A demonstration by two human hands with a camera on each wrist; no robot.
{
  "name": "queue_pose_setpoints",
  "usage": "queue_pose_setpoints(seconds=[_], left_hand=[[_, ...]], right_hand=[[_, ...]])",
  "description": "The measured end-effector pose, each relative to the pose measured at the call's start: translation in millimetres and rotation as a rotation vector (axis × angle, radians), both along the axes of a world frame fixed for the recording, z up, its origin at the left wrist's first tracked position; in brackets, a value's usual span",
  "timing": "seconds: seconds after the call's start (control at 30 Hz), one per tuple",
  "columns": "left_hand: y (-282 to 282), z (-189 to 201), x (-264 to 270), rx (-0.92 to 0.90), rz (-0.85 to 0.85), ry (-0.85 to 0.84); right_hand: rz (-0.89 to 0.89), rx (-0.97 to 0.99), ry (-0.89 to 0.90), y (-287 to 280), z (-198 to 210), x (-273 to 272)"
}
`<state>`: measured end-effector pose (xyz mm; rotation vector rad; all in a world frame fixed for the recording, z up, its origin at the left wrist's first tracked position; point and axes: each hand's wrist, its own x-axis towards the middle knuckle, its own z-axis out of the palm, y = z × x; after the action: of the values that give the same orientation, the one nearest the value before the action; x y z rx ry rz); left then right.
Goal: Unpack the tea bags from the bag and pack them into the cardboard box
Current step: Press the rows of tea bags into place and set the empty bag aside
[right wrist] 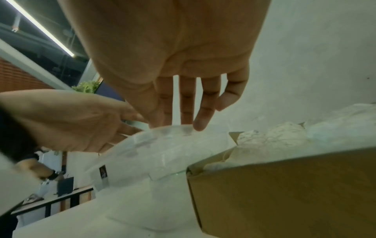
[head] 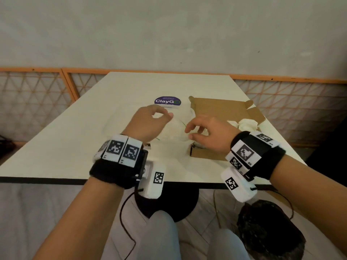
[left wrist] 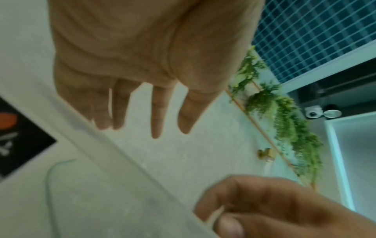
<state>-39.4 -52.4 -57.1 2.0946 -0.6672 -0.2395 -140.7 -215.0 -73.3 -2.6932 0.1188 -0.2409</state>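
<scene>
A clear plastic bag (head: 169, 130) lies mid-table between my hands, its contents hard to make out. To its right stands an open cardboard box (head: 206, 153) with white tea bags (head: 246, 124) piled inside. My right hand (head: 189, 133) pinches the bag's edge beside the box's near left corner; the left wrist view shows thin film between that hand's (left wrist: 223, 214) thumb and forefinger. My left hand (head: 159, 114) hovers at the bag's left side, fingers loose and holding nothing. In the right wrist view the bag (right wrist: 162, 149) rests against the box (right wrist: 284, 185).
A purple ClayGo sticker (head: 167, 101) sits on the white table (head: 75, 147) behind the bag. The box lid (head: 221, 109) lies open toward the back. An orange lattice railing (head: 37, 94) runs behind the table. A dark bag (head: 270, 231) sits on the floor at right.
</scene>
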Motion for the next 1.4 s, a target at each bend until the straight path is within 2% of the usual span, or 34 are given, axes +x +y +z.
queue_pose_setpoints(seconds=[0.03,0.07,0.13,0.17,0.27,0.33,0.4,0.47,0.57,0.63,0.73,0.8,0.9,0.93,1.07,1.1,1.13,1.23,1.27,1.33,1.4], left_hand=[[-1,5,8,0.066,0.057,0.031],[-3,7,16,0.229,0.053,0.033],[-8,8,29,0.552,-0.008,0.005],[-10,7,31,0.651,-0.03,-0.02],[-13,-4,39,0.776,-0.065,-0.063],[-11,-11,43,0.71,-0.017,-0.064],[-10,-15,47,0.497,0.052,-0.013],[-10,-12,42,0.24,0.086,-0.006],[-9,-1,18,-0.037,0.055,-0.209],[-9,3,7,-0.195,0.011,-0.253],[-6,11,-2,-0.421,-0.067,-0.083],[-6,16,-8,-0.418,-0.138,-0.006],[-15,13,-17,-0.35,-0.159,-0.034],[-18,9,-17,-0.337,-0.141,-0.046],[-16,-2,-6,-0.374,0.058,-0.012],[-15,-3,-5,-0.398,0.083,0.01],[-16,-4,-6,-0.413,0.075,0.032],[-20,1,-22,-0.396,-0.074,0.148],[-20,3,-28,-0.415,-0.127,0.244],[-17,9,-38,-0.508,-0.225,0.562],[-13,15,-42,-0.633,-0.354,0.826]], right_hand=[[0.016,-0.003,0.012,2,-1,1],[0.024,-0.003,0.011,3,-3,2],[0.011,0.002,0.017,1,-5,3],[-0.002,0.005,0.025,0,-5,3],[-0.013,0.021,0.025,-2,-8,3],[-0.021,0.028,0.002,-1,-8,4],[-0.091,0.056,-0.068,-2,-5,4],[-0.157,0.211,-0.17,-2,2,2],[-0.079,0.527,-0.2,5,11,1],[-0.013,0.491,-0.218,7,12,2],[-0.037,0.463,-0.354,3,21,-1],[-0.094,0.419,-0.423,3,28,-2],[-0.156,0.256,-0.407,12,34,-3],[-0.121,0.292,-0.408,14,36,-4],[0.093,0.822,-0.428,10,39,-19],[0.125,0.864,-0.403,10,37,-22],[0.153,0.82,-0.374,13,34,-26],[0.144,0.466,-0.373,18,21,-27],[0.104,0.399,-0.437,17,22,-26],[-0.015,0.263,-0.588,13,30,-25],[-0.08,0.101,-0.656,12,34,-25]])
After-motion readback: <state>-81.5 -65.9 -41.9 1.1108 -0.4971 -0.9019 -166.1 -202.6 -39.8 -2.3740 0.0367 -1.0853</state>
